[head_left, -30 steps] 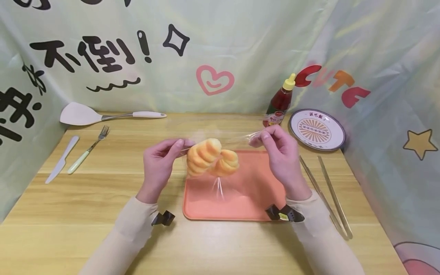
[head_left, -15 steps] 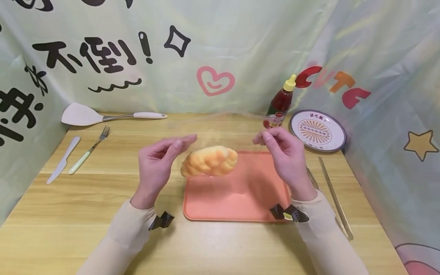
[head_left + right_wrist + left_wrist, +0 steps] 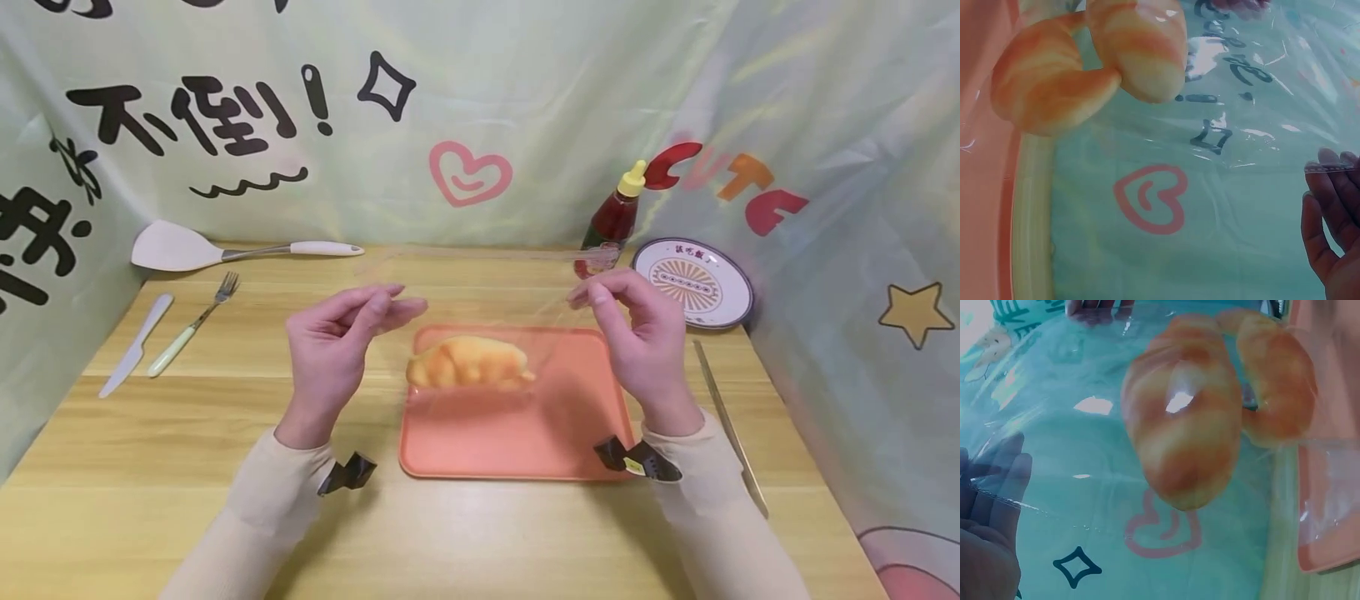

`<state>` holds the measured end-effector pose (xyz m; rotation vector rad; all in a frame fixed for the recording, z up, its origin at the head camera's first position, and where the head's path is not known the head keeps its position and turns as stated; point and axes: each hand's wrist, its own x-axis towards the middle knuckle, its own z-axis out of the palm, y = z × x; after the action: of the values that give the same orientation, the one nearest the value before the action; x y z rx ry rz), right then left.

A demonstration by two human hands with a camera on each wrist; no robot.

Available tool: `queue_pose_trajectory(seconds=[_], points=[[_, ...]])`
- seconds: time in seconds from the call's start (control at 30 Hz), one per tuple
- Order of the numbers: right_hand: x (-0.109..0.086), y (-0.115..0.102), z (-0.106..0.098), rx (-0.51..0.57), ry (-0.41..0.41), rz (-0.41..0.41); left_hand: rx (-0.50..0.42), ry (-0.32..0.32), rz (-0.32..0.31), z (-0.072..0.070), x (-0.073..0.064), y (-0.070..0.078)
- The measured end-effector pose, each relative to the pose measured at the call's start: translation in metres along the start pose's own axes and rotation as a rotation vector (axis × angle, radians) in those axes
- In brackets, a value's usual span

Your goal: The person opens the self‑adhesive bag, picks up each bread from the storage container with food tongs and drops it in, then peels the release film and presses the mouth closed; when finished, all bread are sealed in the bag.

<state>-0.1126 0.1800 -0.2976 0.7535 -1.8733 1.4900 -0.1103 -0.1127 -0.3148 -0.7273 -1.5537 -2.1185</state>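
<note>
1. Drifting outward since a moment ago, the left hand (image 3: 327,358) shows straight, loose fingers against the clear bag (image 3: 1094,406).
2. Beside it, the bread (image 3: 471,363) has sunk slightly, seemingly inside the bag, and hangs over the tray (image 3: 510,450); I'd judge the bag better spread now.
3. The right hand (image 3: 641,350) has also moved outward, unclenched, fingertips touching the bag's edge, thumb apart.

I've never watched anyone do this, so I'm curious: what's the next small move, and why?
Probably lower the bag a little: the bread shows through its clear plastic, held above the tray, with the right hand's fingertips at the bag's edge.
</note>
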Motion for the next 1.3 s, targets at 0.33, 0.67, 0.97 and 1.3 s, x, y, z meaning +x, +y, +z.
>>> queue_pose_trajectory(seconds=[0.33, 0.67, 0.97, 1.3], points=[[-0.004, -0.003, -0.009, 0.032, -0.015, 0.019, -0.041, -0.072, 0.032, 0.009, 0.0, 0.003], [-0.007, -0.002, -0.012, 0.075, -0.002, 0.056, -0.042, -0.058, 0.001, 0.013, -0.002, 0.004], [-0.009, 0.001, -0.016, 0.06, 0.006, 0.113, -0.053, -0.043, 0.086, 0.025, 0.001, 0.007], [-0.009, 0.002, -0.024, -0.068, -0.023, 0.209, -0.069, 0.001, 0.101, 0.043, 0.008, 0.011]])
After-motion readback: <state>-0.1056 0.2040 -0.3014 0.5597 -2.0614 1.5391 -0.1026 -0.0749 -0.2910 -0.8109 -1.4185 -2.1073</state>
